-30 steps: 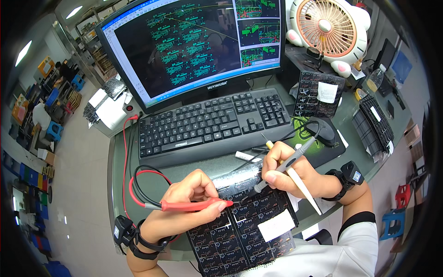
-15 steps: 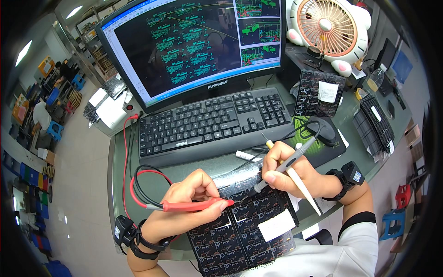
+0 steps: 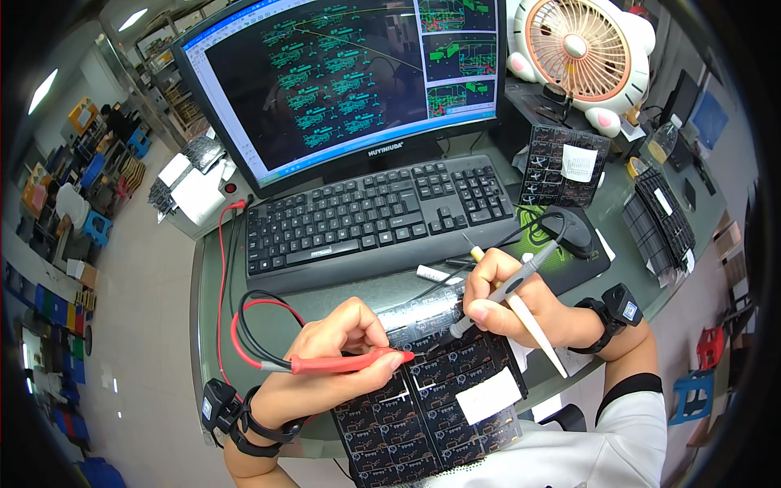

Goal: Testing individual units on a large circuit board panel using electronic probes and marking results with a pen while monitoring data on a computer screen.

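Our left hand (image 3: 329, 335) pinches a red test probe (image 3: 333, 364), our right hand (image 3: 543, 313) a grey test probe (image 3: 518, 279) and pale stick (image 3: 533, 329); tips converge over the black circuit-board panel (image 3: 446, 429) beneath, long axis running away from us.

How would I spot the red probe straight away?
Find the wide black keyboard, then the black circuit board below it. Over that board, the left hand holds the red probe, tip pointing right; the right hand holds a grey probe.
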Motion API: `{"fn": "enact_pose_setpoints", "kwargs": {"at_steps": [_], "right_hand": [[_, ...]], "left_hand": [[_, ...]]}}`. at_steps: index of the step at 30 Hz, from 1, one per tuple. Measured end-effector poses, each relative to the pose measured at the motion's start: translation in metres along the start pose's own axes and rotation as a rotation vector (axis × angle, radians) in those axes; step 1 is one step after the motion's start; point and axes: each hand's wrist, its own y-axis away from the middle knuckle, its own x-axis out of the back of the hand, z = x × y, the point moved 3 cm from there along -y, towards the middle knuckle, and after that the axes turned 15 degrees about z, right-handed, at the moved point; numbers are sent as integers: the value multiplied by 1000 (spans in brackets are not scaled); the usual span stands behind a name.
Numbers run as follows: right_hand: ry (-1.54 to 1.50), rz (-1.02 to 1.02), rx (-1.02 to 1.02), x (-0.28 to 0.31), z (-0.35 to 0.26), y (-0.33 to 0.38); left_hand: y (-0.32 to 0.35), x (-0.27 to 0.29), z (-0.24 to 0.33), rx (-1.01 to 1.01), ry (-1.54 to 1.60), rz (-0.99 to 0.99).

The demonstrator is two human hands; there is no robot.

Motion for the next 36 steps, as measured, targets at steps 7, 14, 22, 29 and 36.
{"fn": "enact_pose_setpoints", "kwargs": {"at_steps": [7, 14, 22, 29, 36], "right_hand": [[-2, -2, -11, 0, 1, 0], [8, 3, -3, 0, 1, 0], [11, 7, -2, 0, 0, -2], [7, 7, -14, 0, 0, -1], [17, 8, -18, -1, -2, -1]], "left_hand": [[0, -1, 0, 32, -19, 4], [-1, 2, -1, 61, 73, -17], [-2, 2, -1, 94, 97, -30], [-1, 2, -2, 67, 59, -23], [-1, -1, -1, 35, 69, -23]]}}
